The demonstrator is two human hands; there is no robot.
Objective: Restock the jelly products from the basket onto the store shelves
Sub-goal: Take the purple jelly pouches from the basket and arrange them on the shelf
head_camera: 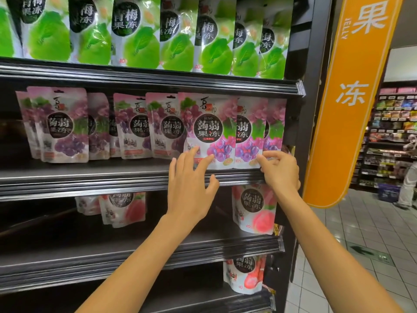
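Note:
A row of purple grape jelly pouches stands on the middle shelf (90,175). The front grape pouch (209,123) stands upright near the shelf's right end, with my left hand (191,177) touching its lower edge, fingers spread and straight. Beside it on the right stands another grape pouch (250,129). My right hand (278,168) pinches that pouch's bottom right corner between thumb and fingers. The basket is out of sight.
Green plum jelly pouches (140,32) fill the top shelf. Peach jelly pouches (253,208) stand on the lower shelves, mostly at the right. An orange jelly sign (347,105) hangs right of the rack. A person (408,184) stands in the far aisle on the tiled floor.

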